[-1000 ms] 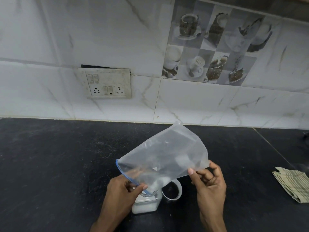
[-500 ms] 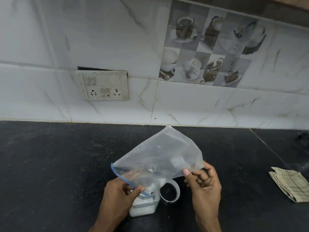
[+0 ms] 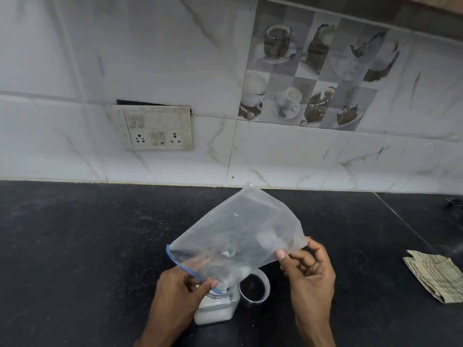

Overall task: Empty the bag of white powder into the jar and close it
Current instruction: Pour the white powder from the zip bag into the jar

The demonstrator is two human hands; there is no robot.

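Observation:
A clear zip bag [image 3: 240, 231] with a blue seal strip is tipped mouth-down over a small square clear jar [image 3: 215, 313] that holds white powder. My left hand [image 3: 180, 294] pinches the bag's mouth at the jar's opening. My right hand [image 3: 309, 274] grips the bag's raised bottom corner. Only a thin film of powder clings inside the bag. The jar's clear round lid [image 3: 254, 288] lies on the counter just right of the jar.
The black stone counter [image 3: 87, 246] runs to a white tiled wall with a switch and socket plate [image 3: 156, 128]. A folded striped cloth [image 3: 437, 276] lies at the right. A dark object [image 3: 454, 204] sits at the far right edge.
Both hands and the bag sit a little lower and further left in the view; the grip and the bag's tilt are the same.

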